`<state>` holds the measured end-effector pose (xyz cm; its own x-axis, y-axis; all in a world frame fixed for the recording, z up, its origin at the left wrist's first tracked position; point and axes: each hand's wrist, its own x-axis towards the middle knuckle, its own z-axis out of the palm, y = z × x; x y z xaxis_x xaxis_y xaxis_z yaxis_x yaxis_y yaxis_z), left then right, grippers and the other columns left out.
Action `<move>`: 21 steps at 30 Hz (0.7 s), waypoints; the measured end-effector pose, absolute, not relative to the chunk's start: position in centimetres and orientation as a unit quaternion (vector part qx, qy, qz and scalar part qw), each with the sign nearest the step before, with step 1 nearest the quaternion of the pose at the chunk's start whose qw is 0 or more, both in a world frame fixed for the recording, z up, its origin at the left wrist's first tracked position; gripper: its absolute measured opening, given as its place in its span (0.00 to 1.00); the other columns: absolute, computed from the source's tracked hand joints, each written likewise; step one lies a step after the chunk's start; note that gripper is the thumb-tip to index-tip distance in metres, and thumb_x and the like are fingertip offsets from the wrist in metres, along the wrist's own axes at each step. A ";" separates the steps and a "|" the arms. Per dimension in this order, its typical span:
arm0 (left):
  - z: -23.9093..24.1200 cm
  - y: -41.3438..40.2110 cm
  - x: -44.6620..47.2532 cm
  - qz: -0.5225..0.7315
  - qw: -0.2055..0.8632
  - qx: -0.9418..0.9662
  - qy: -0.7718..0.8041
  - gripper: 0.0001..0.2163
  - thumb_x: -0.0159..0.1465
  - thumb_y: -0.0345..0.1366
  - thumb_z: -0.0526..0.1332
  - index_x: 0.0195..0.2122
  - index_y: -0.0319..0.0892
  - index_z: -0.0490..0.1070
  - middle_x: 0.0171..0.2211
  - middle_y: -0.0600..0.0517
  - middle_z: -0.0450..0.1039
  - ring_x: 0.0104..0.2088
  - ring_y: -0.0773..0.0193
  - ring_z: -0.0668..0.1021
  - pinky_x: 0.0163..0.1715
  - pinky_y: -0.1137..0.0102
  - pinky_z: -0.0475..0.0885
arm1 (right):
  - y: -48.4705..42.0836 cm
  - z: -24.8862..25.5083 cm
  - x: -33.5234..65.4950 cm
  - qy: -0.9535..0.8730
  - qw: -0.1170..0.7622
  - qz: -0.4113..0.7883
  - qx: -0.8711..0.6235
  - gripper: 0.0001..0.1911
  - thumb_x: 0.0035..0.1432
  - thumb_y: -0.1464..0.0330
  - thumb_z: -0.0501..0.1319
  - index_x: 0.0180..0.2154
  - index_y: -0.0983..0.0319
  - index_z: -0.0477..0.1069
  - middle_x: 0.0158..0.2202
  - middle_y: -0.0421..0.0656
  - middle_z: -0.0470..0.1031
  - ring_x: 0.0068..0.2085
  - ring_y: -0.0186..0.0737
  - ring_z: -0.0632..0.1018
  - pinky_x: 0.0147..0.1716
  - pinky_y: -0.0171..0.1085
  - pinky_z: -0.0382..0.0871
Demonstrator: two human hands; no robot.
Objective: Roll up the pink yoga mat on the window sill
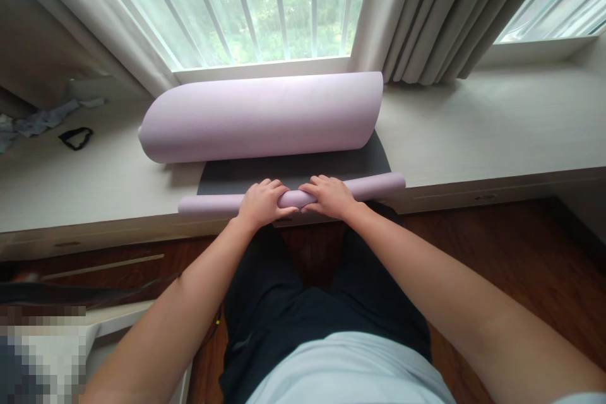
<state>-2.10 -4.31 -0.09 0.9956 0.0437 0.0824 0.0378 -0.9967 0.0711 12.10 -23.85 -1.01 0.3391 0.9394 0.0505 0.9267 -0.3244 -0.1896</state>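
Observation:
A lilac yoga mat (265, 117) with a dark grey inner side lies on the pale window ledge. Its far end curls over in a wide, loose arch, and a strip of the grey side shows in between. Along the ledge's front edge, the near end forms a narrow, tight roll. My left hand (263, 203) is wrapped over the middle of this narrow roll, thumb along its near side. Just to the right, my right hand (330, 196) grips the same roll, with the two thumbs almost meeting. The underside of the roll is hidden.
A barred window (250, 6) with beige curtains (426, 19) stands behind the mat. On the ledge (487, 120) at the left lie a black loop-shaped band (76, 137) and some crumpled greyish cloth (45, 120). Below are a dark wood floor (473, 233) and a white frame at the lower left.

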 end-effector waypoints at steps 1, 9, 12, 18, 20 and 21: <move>-0.1 -4.9 -2.3 0.048 0.012 0.998 0.034 0.26 0.58 0.58 0.71 0.49 0.44 0.80 0.44 0.45 0.78 0.46 0.47 0.77 0.42 0.58 0.68 | -23.7 -0.9 12.3 -0.570 0.097 0.045 -0.815 0.29 0.61 0.45 0.67 0.58 0.50 0.73 0.50 0.44 0.75 0.51 0.46 0.74 0.40 0.39 0.60; -1.2 -6.1 -2.5 0.070 -0.064 0.994 0.053 0.28 0.62 0.62 0.66 0.51 0.43 0.76 0.42 0.42 0.78 0.42 0.44 0.77 0.39 0.58 0.63 | -23.2 -0.5 13.2 -0.567 0.107 0.081 -0.812 0.30 0.60 0.43 0.67 0.59 0.48 0.74 0.50 0.43 0.76 0.51 0.45 0.76 0.39 0.37 0.61; -1.8 -5.8 -2.3 0.081 -0.062 0.993 0.057 0.28 0.64 0.64 0.62 0.48 0.43 0.76 0.41 0.41 0.78 0.41 0.45 0.78 0.39 0.57 0.63 | -23.4 -0.8 13.0 -0.573 0.095 0.054 -0.812 0.32 0.60 0.43 0.67 0.60 0.49 0.73 0.51 0.43 0.76 0.50 0.45 0.76 0.40 0.38 0.62; -2.4 -5.7 -2.0 0.090 -0.057 0.992 0.063 0.29 0.65 0.66 0.59 0.45 0.42 0.77 0.39 0.39 0.77 0.40 0.45 0.78 0.40 0.58 0.64 | -23.9 -0.7 11.6 -0.574 0.055 0.005 -0.817 0.33 0.63 0.46 0.65 0.63 0.54 0.69 0.53 0.47 0.76 0.52 0.49 0.74 0.46 0.42 0.62; -2.5 -5.6 -1.9 0.084 -0.058 0.993 0.059 0.31 0.64 0.67 0.60 0.46 0.41 0.77 0.39 0.39 0.77 0.40 0.44 0.79 0.39 0.58 0.64 | -24.0 -0.6 10.9 -0.562 0.035 -0.010 -0.826 0.34 0.63 0.49 0.67 0.64 0.57 0.67 0.54 0.50 0.75 0.53 0.51 0.73 0.48 0.44 0.61; -2.4 -5.6 -1.8 0.081 -0.059 0.993 0.059 0.31 0.63 0.67 0.60 0.46 0.41 0.77 0.39 0.38 0.77 0.40 0.44 0.79 0.39 0.58 0.64 | -24.0 -0.5 10.7 -0.555 0.024 -0.013 -0.831 0.36 0.61 0.52 0.70 0.64 0.58 0.66 0.54 0.50 0.75 0.54 0.52 0.73 0.48 0.44 0.61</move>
<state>-1.78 -5.60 -2.42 0.9801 0.1068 0.1674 0.1258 -0.9862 -0.1075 10.69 -24.00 -0.52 0.3836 0.9222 0.0488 0.9235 -0.3828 -0.0250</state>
